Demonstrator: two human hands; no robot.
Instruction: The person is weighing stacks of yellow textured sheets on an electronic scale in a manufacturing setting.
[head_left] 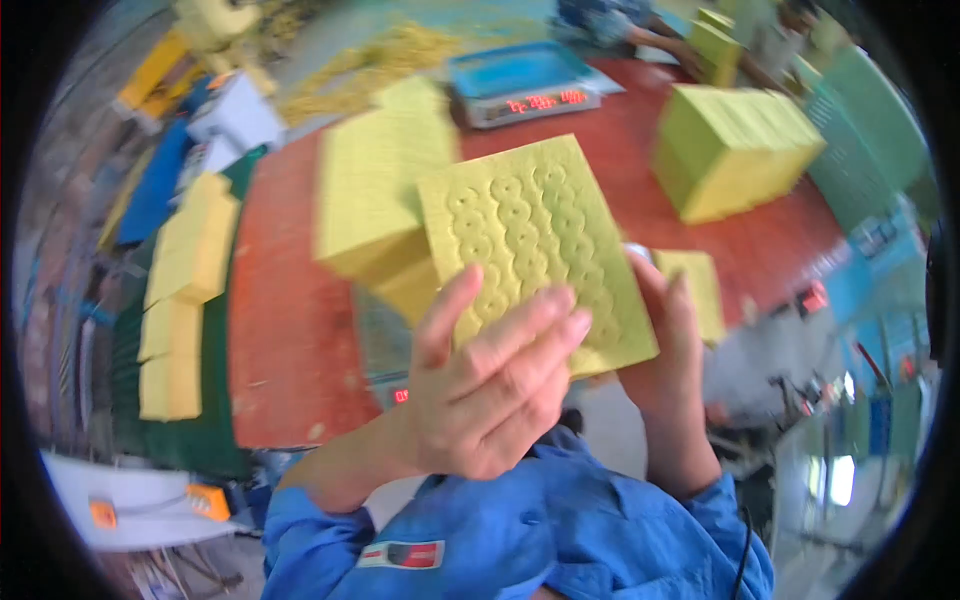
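A square stack of yellow paper [540, 240], punched with columns of coin-like rings, is held up tilted in front of me. My right hand [665, 345] grips its right edge, the fingers partly hidden behind it. A small whitish thing shows at that hand's fingertip; I cannot make out what it is. Across the lower face of the stack lies my left hand [500, 385], fingers stretched out and thumb apart. Behind the paper, a tall yellow paper pile [375, 185] stands at the left. A smaller yellow stack [692, 290] lies beyond my right hand.
A scale with a blue tray [520, 75] and red digits sits on the red table [290, 300]. Yellow blocks [740, 150] stand at the right, and more yellow stacks [175, 300] at the far left. Two people work at the top right.
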